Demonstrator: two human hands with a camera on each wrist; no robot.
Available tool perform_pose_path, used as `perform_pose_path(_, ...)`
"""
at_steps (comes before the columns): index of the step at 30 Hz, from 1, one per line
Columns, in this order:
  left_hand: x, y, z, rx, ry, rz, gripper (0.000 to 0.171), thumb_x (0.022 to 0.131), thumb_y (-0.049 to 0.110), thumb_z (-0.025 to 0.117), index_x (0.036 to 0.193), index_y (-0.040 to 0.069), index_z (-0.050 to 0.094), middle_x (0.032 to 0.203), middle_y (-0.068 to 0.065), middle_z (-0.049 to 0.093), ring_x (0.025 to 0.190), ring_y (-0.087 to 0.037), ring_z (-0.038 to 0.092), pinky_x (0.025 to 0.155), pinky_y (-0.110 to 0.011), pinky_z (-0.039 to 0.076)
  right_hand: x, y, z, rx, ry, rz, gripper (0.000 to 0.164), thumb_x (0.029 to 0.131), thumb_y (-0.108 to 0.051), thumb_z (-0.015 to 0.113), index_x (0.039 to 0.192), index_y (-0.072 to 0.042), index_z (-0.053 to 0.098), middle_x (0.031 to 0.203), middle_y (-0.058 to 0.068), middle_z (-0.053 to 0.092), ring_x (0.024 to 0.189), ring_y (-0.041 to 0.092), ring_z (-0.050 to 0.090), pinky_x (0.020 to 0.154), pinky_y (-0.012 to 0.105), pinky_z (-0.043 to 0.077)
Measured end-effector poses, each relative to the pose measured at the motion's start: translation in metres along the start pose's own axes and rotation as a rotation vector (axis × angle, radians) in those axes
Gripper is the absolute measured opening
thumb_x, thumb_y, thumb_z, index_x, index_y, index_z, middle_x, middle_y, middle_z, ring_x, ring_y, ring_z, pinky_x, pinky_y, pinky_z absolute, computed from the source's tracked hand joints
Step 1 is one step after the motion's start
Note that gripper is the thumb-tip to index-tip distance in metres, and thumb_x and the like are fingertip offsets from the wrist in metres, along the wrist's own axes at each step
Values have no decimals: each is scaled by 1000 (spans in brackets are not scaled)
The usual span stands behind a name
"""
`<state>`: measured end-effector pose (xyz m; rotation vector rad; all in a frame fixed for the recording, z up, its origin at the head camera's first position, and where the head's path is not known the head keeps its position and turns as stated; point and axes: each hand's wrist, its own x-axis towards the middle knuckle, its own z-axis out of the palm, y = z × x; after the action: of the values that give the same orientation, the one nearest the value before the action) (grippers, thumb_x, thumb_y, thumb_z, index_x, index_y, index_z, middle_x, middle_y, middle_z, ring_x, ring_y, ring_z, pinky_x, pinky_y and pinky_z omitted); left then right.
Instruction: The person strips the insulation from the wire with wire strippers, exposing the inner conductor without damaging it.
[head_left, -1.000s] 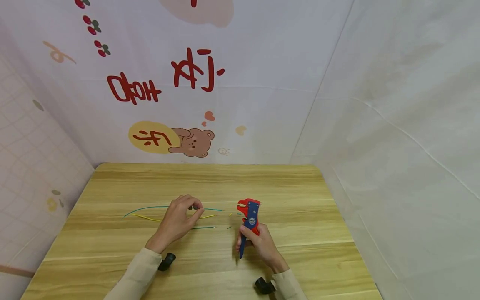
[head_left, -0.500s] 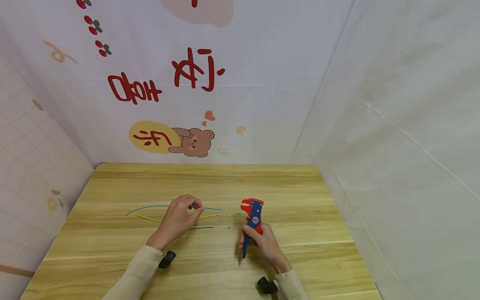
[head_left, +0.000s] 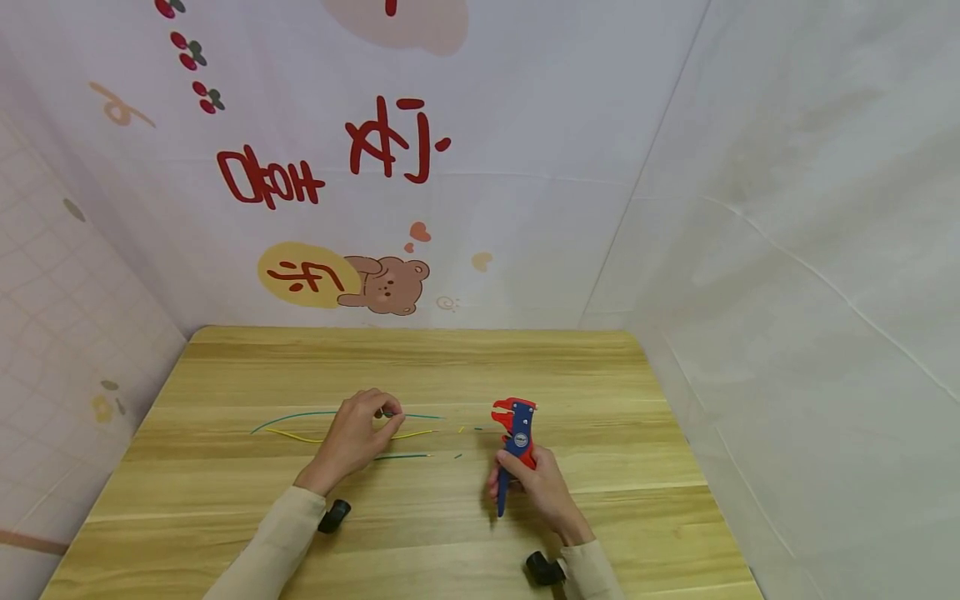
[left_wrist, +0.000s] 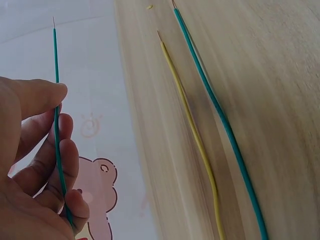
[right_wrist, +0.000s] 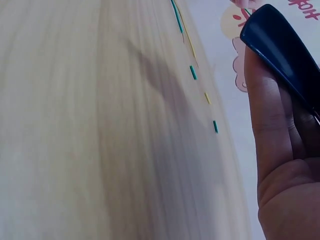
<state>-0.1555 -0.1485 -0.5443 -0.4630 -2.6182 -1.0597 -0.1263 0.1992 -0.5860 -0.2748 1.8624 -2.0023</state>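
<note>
Between thumb and fingers my left hand [head_left: 352, 437] pinches a teal-green wire [left_wrist: 56, 55]. It is raised off the table, and bare copper shows at its tip in the left wrist view. Below that hand lie a yellow wire [left_wrist: 192, 120] and a second green wire [left_wrist: 225, 120], both with bare copper ends. My right hand [head_left: 543, 492] grips a red and blue wire stripper [head_left: 519, 437] by its handles, and its red jaws stand apart with nothing between them. In the right wrist view only a dark blue handle [right_wrist: 280, 47] of the tool shows.
Short cut bits of insulation lie on the wooden table [head_left: 420, 533] between the hands: a green bit [right_wrist: 193, 72], a yellow bit [right_wrist: 207, 98] and another green bit [right_wrist: 215, 126]. A printed cloth wall [head_left: 525, 250] rises behind the table's far edge.
My right hand has shifted a little to the right with the wire stripper, away from the wires. The left hand stays almost still, still pinching the green wire.
</note>
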Motion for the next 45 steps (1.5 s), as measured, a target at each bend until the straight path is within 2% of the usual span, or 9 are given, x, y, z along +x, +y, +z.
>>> perform_pose_path(3, 1, -2, 1, 2, -9, -18, 15, 99, 6, 86, 93, 18, 79, 92, 4, 74, 90, -21, 69, 80, -34, 54, -1, 0, -4, -14, 10, 0, 56, 119, -28, 61, 131, 26, 50, 103, 36, 77, 80, 18, 82, 79, 44, 72)
perform_pose_path(10, 4, -8, 3, 13, -20, -24, 14, 97, 5, 87, 94, 16, 79, 92, 2, 74, 90, -21, 69, 80, -33, 55, -1, 3, -13, -34, 67, 10, 53, 119, -29, 61, 132, 22, 50, 96, 12, 82, 79, 18, 82, 78, 42, 72)
perform_pose_path(13, 6, -11, 3, 13, -25, -20, 14, 97, 4, 86, 94, 15, 79, 91, 1, 74, 90, -22, 69, 80, -34, 55, -1, 2, -16, -31, 90, 15, 50, 118, -29, 63, 131, 18, 51, 95, 8, 82, 79, 18, 82, 77, 42, 72)
perform_pose_path(20, 12, -19, 4, 6, -75, -54, 8, 101, 8, 83, 97, 13, 80, 94, 0, 75, 94, -24, 70, 85, -38, 56, -1, 1, -22, -28, 127, 25, 32, 116, -26, 66, 123, 4, 57, 94, 10, 83, 78, 20, 82, 75, 41, 71)
perform_pose_path(27, 21, -28, 7, 11, -121, -95, 9, 101, 8, 83, 97, 14, 79, 95, 1, 75, 94, -20, 68, 88, -41, 56, -1, 1, -28, -30, 125, 37, 41, 116, -23, 67, 126, 14, 55, 97, 20, 81, 77, 21, 82, 75, 43, 71)
perform_pose_path(30, 25, -33, 8, 11, -133, -96, 9, 101, 7, 82, 96, 15, 79, 96, -1, 76, 94, -20, 68, 88, -41, 56, -1, 2, -30, -30, 130, 53, 42, 115, -24, 68, 128, 14, 55, 98, 24, 80, 77, 22, 83, 75, 44, 71)
perform_pose_path(33, 28, -37, 10, 8, -152, -94, 9, 102, 8, 81, 96, 15, 79, 97, -2, 77, 93, -19, 69, 87, -41, 56, -1, 3, -33, -26, 144, 65, 40, 115, -23, 69, 130, 11, 55, 99, 24, 79, 77, 23, 83, 76, 44, 71)
perform_pose_path(39, 31, -47, 12, -5, -190, -115, 4, 103, 9, 81, 99, 11, 80, 99, -4, 77, 94, -19, 69, 88, -42, 57, 0, 4, -38, -25, 174, 91, 52, 113, -22, 72, 144, 15, 52, 98, 22, 77, 77, 25, 83, 77, 43, 72)
perform_pose_path(45, 33, -56, 16, -10, -209, -135, 4, 104, 9, 80, 99, 9, 80, 98, -4, 77, 91, -17, 67, 85, -38, 55, 3, 5, -42, -93, 207, 103, 43, 111, -24, 75, 133, 11, 62, 100, 23, 79, 81, 28, 83, 80, 39, 71)
